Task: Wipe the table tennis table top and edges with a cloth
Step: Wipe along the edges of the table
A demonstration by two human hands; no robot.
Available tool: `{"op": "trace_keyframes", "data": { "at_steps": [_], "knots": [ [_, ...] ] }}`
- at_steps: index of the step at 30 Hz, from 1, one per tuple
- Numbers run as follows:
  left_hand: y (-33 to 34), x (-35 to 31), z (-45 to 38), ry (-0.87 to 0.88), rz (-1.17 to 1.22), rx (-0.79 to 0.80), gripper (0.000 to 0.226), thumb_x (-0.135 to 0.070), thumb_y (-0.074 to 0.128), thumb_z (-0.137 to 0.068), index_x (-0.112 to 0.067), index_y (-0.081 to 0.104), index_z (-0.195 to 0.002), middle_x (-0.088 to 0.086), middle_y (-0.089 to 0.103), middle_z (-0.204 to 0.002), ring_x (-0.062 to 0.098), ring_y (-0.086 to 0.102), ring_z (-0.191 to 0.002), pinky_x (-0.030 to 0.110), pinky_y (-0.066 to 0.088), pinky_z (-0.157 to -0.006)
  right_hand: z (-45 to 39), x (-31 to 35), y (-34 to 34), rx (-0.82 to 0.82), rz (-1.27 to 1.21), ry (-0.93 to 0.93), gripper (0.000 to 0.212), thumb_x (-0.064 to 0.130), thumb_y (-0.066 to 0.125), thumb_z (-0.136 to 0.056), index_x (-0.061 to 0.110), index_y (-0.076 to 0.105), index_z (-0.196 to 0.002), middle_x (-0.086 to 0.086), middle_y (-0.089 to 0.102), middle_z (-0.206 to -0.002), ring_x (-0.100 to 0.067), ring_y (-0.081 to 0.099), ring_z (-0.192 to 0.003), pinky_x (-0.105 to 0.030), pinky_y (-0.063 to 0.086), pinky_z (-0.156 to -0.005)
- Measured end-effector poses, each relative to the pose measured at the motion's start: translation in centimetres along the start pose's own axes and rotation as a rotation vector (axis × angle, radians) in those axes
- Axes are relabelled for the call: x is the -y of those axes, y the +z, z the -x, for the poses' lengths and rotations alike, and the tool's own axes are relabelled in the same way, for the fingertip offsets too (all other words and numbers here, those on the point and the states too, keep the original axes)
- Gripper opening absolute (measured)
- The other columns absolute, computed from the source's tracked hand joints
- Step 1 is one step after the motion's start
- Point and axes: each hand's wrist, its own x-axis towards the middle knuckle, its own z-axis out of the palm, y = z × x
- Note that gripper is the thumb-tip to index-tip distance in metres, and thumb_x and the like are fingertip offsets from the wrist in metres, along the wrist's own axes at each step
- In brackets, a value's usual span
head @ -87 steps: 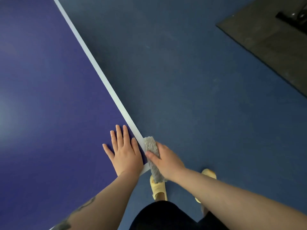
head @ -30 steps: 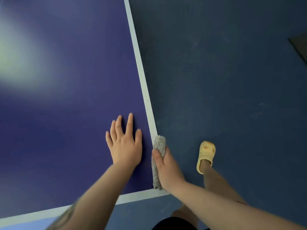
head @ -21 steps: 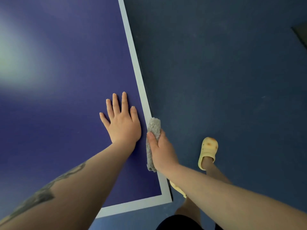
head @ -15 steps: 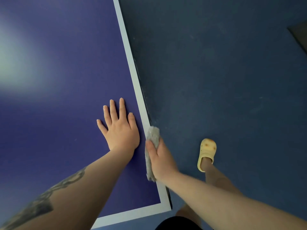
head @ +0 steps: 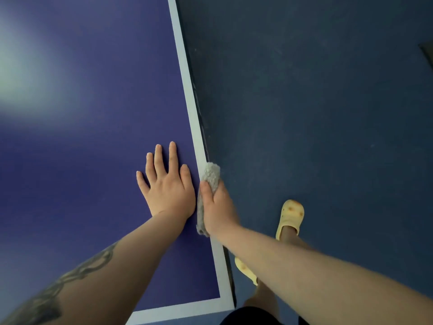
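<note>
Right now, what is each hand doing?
Left hand: open, flat on the table top.
Right hand: gripping the grey cloth against the table edge.

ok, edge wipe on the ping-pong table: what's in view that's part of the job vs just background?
Job:
- grey cloth, gripped by the right hand against the table's side edge
- table top with its white border line
- left hand, flat on the top

Background:
- blue floor
- yellow clogs on the person's feet
- dark mat corner at far right
</note>
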Motion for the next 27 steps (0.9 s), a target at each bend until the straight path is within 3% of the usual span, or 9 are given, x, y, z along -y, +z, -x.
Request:
{"op": "trace_keyframes", "data": {
  "at_steps": [5,8,10,16,19,23,25,27],
  "knots": [
    [-1.3,0.3,-3.5,0.045,-0.006,-0.008,0.054,-0.043,0.028,-0.101,-0.039,0.016,-0.153,0.001,0.021,-0.154,0.024,0.016,-0.139,0.045,0.012,-0.117,-2.5,1.3,0.0,0.005,-0.008,-0.022,0.054,0.051,0.035,-0.103,0.028,0.033,-0.151,0.004,0.050,-0.145,-0.018,0.052,-0.127,-0.033,0.041,-0.104],
    [-1.2,-0.5,-6.5,-0.020,0.047,-0.002,0.053,-0.041,0.023,-0.102,-0.040,0.011,-0.154,-0.002,0.010,-0.162,0.019,0.003,-0.148,0.050,0.001,-0.119,2.3,-1.3,0.1,0.001,0.024,0.017,0.055,0.055,0.033,-0.100,0.035,0.029,-0.151,0.015,0.049,-0.143,-0.006,0.051,-0.126,-0.024,0.040,-0.102],
    [-0.8,-0.8,-7.0,-0.014,0.048,-0.026,0.054,-0.041,0.021,-0.102,-0.039,0.009,-0.155,-0.004,0.005,-0.163,0.016,-0.003,-0.150,0.052,-0.003,-0.119,3.1,-1.6,-0.1,0.025,0.045,0.037,0.058,0.058,0.031,-0.099,0.035,0.028,-0.152,0.014,0.049,-0.142,-0.005,0.050,-0.126,-0.026,0.041,-0.103],
    [-0.8,-0.5,-7.0,-0.024,0.052,-0.044,0.053,-0.038,0.027,-0.103,-0.037,0.015,-0.154,-0.004,0.011,-0.163,0.015,-0.001,-0.150,0.051,-0.001,-0.120,-7.5,4.6,0.2,0.015,0.002,-0.030,0.054,0.051,0.034,-0.102,0.028,0.031,-0.151,0.006,0.046,-0.148,-0.017,0.050,-0.129,-0.035,0.040,-0.106],
    [-0.8,-0.5,-7.0,-0.019,0.038,-0.045,0.054,-0.042,0.021,-0.100,-0.037,0.017,-0.154,-0.004,0.013,-0.163,0.015,0.000,-0.150,0.051,0.000,-0.120,-8.1,5.1,0.2,0.008,0.023,0.010,0.056,0.052,0.032,-0.102,0.027,0.030,-0.152,0.005,0.044,-0.150,-0.018,0.048,-0.131,-0.035,0.039,-0.107],
    [-0.9,-0.3,-7.1,-0.020,0.025,-0.035,0.058,-0.047,0.015,-0.096,-0.038,0.016,-0.154,-0.005,0.014,-0.163,0.015,0.000,-0.150,0.049,-0.001,-0.120,-2.9,3.5,-0.7,0.091,0.026,0.022,0.048,0.048,0.033,-0.102,0.035,0.027,-0.148,0.014,0.044,-0.144,-0.004,0.044,-0.129,-0.019,0.033,-0.101],
    [-1.0,-0.4,-7.2,-0.020,0.022,-0.041,0.058,-0.048,0.015,-0.096,-0.038,0.017,-0.154,-0.004,0.015,-0.163,0.017,0.001,-0.150,0.049,-0.001,-0.121,-4.5,3.9,-1.1,0.141,0.022,0.038,0.042,0.048,0.035,-0.102,0.038,0.029,-0.142,0.011,0.046,-0.143,-0.009,0.047,-0.130,-0.023,0.036,-0.101],
    [-1.1,-0.5,-7.2,-0.026,0.029,-0.047,0.059,-0.049,0.014,-0.096,-0.037,0.018,-0.154,-0.004,0.016,-0.163,0.018,0.003,-0.150,0.049,0.000,-0.121,-7.8,5.4,-0.8,0.153,0.047,0.019,0.053,0.051,0.035,-0.102,0.028,0.028,-0.150,0.006,0.044,-0.149,-0.015,0.047,-0.132,-0.032,0.039,-0.106]
  ]
}}
